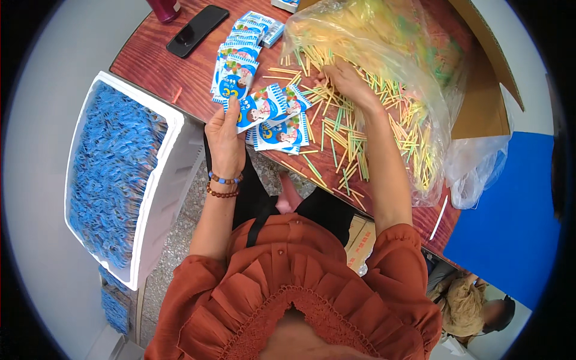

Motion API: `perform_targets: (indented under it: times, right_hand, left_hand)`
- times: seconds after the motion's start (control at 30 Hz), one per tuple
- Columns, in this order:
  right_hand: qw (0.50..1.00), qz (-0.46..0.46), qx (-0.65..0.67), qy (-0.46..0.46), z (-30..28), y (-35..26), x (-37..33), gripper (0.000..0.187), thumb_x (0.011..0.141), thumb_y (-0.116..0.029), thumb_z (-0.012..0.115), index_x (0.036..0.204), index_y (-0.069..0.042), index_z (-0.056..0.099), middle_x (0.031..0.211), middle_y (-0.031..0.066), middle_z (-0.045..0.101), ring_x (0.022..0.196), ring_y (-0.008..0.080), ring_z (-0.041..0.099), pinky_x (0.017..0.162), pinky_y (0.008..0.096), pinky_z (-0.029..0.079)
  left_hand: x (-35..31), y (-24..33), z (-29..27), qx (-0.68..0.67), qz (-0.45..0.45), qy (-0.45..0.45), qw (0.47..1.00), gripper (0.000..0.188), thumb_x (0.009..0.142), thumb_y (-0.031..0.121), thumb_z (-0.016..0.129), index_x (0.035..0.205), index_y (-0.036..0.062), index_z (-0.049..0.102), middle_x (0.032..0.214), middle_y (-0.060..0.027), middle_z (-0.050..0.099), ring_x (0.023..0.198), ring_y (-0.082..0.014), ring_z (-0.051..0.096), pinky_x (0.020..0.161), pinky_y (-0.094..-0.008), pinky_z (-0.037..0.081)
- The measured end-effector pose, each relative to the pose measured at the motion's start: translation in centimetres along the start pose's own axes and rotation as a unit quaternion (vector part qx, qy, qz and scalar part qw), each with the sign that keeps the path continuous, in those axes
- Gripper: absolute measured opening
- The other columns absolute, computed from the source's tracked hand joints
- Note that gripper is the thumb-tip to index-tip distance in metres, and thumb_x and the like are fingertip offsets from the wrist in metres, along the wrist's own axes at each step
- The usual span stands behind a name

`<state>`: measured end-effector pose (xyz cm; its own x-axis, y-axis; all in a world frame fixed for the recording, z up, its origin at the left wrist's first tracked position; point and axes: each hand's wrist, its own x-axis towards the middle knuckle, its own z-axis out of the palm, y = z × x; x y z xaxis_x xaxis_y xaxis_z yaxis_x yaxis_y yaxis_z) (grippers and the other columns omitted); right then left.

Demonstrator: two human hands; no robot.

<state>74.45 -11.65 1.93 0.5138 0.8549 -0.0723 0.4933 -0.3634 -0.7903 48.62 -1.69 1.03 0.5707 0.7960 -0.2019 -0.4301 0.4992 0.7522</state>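
My left hand [227,137] is closed at the table's near edge, its thumb over a blue-and-white packet [261,107]. Beneath and beside that one lie more such packets [277,135], overlapping. A row of the same packets [239,75] reaches away from me just beyond the left hand. Over on the right, my right hand [347,83] dips into a loose heap of thin yellow and green sticks [403,127]. Its fingers are curled together on sticks at the heap's left side, the fingertips partly hidden.
A clear plastic bag [429,78] covers much of the heap, beside an open cardboard box [480,117]. A black phone [198,30] lies at the far left. Left of the table stands a white foam box [171,171] full of blue packets. Another person [465,306] is at lower right.
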Motion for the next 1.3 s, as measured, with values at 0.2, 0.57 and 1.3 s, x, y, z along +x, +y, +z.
perform_targets:
  times: [0.2,0.57,1.3]
  right_hand:
    - [0.925,0.135,0.354,-0.018,-1.5,0.6,-2.3,0.015,0.097,-0.016,0.048,0.094,-0.002,0.052,0.084,0.0075,0.061,0.079,0.0156,0.059,0.071,0.0315,0.046]
    - [0.780,-0.034,0.625,0.007,-0.3,-0.9,-6.9,0.027,0.100,-0.014,0.040,0.112,0.009,0.050,0.091,0.0079,0.060,0.094,0.0240,0.060,0.096,0.0415,0.045]
    - [0.823,-0.155,0.486,0.250,4.2,-8.3,-9.7,0.028,0.102,-0.023,0.039,0.113,0.000,0.050,0.126,0.0200,0.054,0.131,0.0233,0.038,0.108,0.0366,0.031]
  left_hand:
    - [-0.2,-0.3,1.2,0.010,0.001,-0.027,1.000,0.022,0.097,0.021,0.055,0.096,0.0018,0.064,0.092,-0.0030,0.068,0.080,-0.0074,0.064,0.070,-0.0231,0.051]
    - [-0.4,-2.5,4.7,0.002,-0.021,-0.073,0.997,0.021,0.097,0.024,0.053,0.095,0.0050,0.064,0.094,-0.0051,0.068,0.082,-0.0118,0.065,0.073,-0.0287,0.054]
    - [-1.8,-4.7,7.9,-0.033,-0.046,-0.085,0.995,0.023,0.098,0.022,0.052,0.091,0.0035,0.062,0.089,-0.0043,0.067,0.078,-0.0091,0.064,0.070,-0.0256,0.054]
